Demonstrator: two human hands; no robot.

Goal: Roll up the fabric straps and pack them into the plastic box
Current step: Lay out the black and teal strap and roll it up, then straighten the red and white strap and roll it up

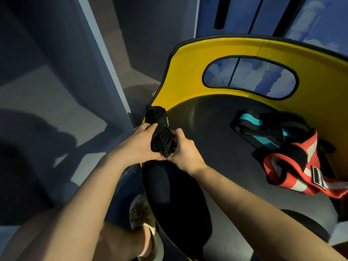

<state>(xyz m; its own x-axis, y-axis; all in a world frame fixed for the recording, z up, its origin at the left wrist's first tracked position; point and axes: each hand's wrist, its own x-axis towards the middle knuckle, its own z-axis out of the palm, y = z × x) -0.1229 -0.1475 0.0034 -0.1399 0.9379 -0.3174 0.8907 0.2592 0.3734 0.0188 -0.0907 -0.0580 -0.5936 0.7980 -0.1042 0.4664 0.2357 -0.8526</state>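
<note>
A black fabric strap (160, 127) with small yellow-green lettering is partly wound into a roll at the left edge of the chair seat. My left hand (140, 144) grips the roll from the left and my right hand (181, 149) grips it from the right, thumbs on top. On the seat's right side lie a black and teal strap (263, 129) and a red, white and black strap (293, 170) with a label, both loose and unrolled. No plastic box is in view.
The straps rest on a dark round seat (216, 144) with a curved yellow backrest (216, 53) that has an oval cutout. A grey cabinet panel (105, 63) stands at the left. My foot in a light perforated sandal (143, 223) is on the floor below.
</note>
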